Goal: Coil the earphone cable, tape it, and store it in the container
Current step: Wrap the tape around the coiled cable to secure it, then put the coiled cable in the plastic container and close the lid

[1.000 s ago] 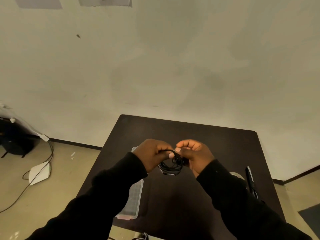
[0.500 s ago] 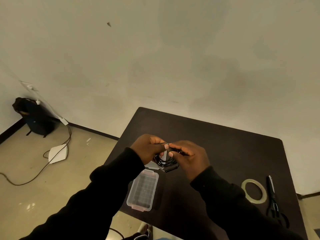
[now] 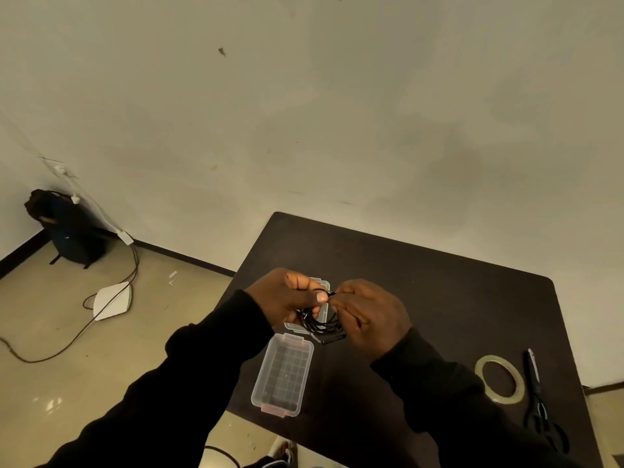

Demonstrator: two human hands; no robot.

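Both hands hold a black earphone cable wound into a small coil above the dark table. My left hand pinches the coil's top left. My right hand grips its right side. An open clear plastic container lies on the table just below the hands, near the left edge. Its clear lid lies behind the hands, mostly hidden. A roll of clear tape lies flat at the right.
Black scissors lie beside the tape near the table's right edge. On the floor to the left are a white device with a dark cord and a black bag against the wall. A foot shows below the table's near edge.
The camera has swung left and down, bringing the container, tape and scissors into fuller view. Both hands stay closed on the coil, with the fingers shifting slightly around it.
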